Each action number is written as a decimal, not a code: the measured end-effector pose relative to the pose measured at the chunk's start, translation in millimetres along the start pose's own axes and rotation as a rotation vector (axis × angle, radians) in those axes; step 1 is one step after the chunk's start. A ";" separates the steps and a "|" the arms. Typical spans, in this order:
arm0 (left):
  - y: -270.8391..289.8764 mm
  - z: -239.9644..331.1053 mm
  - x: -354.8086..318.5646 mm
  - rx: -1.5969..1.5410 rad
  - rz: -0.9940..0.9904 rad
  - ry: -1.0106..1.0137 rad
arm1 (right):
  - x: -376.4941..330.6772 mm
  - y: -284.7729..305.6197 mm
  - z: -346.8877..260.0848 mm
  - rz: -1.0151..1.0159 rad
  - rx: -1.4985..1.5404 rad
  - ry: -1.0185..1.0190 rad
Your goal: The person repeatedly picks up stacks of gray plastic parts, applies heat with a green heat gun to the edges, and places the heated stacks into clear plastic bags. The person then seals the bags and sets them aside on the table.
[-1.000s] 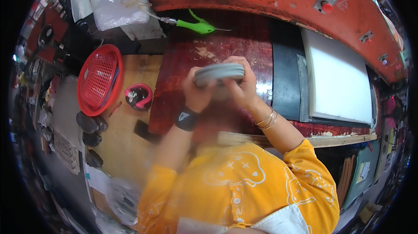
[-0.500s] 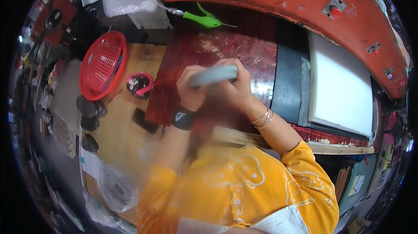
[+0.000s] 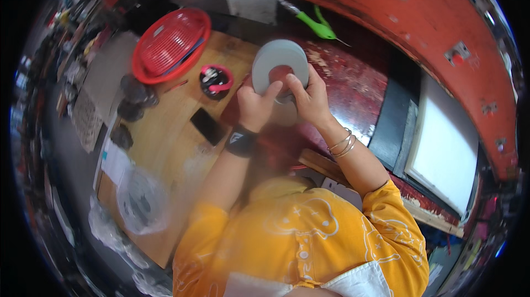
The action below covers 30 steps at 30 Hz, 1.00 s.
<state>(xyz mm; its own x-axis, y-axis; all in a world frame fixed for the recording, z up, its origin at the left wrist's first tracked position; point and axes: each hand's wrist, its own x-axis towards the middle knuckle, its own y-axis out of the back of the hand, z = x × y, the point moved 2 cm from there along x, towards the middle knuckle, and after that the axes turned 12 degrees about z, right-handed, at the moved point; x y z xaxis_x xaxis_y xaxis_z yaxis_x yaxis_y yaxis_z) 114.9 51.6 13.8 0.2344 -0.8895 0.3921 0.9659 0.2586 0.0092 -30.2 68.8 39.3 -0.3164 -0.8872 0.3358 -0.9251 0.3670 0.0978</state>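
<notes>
Both my hands grip a grey ring (image 3: 280,65) above the red bench (image 3: 353,84): left hand (image 3: 255,106) clasps its lower edge, right hand (image 3: 309,98) has fingers through its hole. Work on it looks unfinished; I can't tell how far.

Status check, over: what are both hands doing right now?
Left hand and right hand both gripping a grey ring-shaped disc, held above the red worktop. Nothing blocking them.

Evenly bright, soft shadows; strong fisheye bending toward black rim; near foreground blurred, left edge smeared.
</notes>
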 end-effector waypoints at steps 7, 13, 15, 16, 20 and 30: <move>178.6 -1.1 -28.8 -0.272 -0.030 0.396 | -64.2 -134.3 -42.0 -0.469 0.261 -0.228; 329.1 -47.1 -158.3 -0.127 0.255 0.656 | -204.7 -239.8 -29.8 -1.076 0.152 -0.486; 364.6 -62.6 -201.7 -0.201 0.304 0.820 | -250.6 -268.6 -22.9 -1.197 0.145 -0.592; 381.1 -68.6 -216.8 -0.166 0.319 0.836 | -269.1 -281.6 -19.7 -1.205 0.049 -0.646; 454.5 -71.0 -241.5 0.313 0.330 0.474 | -300.6 -345.5 -30.9 -1.409 0.120 -0.562; 453.6 -77.2 -262.4 -0.862 0.872 0.733 | -273.9 -454.6 -37.2 -1.989 -0.236 -0.795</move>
<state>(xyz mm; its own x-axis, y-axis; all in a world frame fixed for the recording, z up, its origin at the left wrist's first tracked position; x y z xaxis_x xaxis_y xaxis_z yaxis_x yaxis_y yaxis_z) 500.0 373.2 -155.9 0.5237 -0.6267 -0.5770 0.1870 0.7454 -0.6399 484.8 155.3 -62.3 0.7255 0.0829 -0.6833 -0.0406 -0.9858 -0.1627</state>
